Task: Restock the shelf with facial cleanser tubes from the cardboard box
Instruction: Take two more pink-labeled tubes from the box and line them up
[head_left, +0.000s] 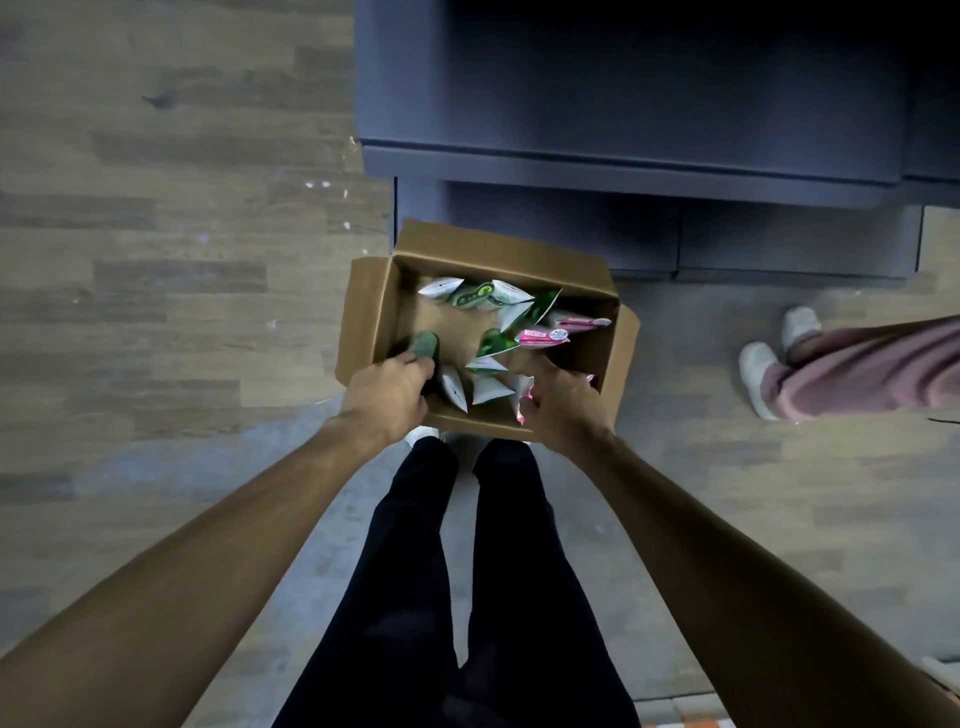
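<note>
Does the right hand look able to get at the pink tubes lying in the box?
Probably yes: the right hand is already over the open cardboard box, the pink tubes lie uncovered just beyond its fingers.

Wood-plank floor (156, 312), dark blue-grey unit (649, 104) ahead, dim light

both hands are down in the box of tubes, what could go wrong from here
1. The left hand grips a green tube while the right hand reaches among loose tubes; grabbing several at once could drop some.
2. Green-white tubes and pink tubes lie jumbled in the cardboard box, so kinds may get mixed on the shelf.
3. Another person's feet stand close on the right; turning could bump them.
</note>
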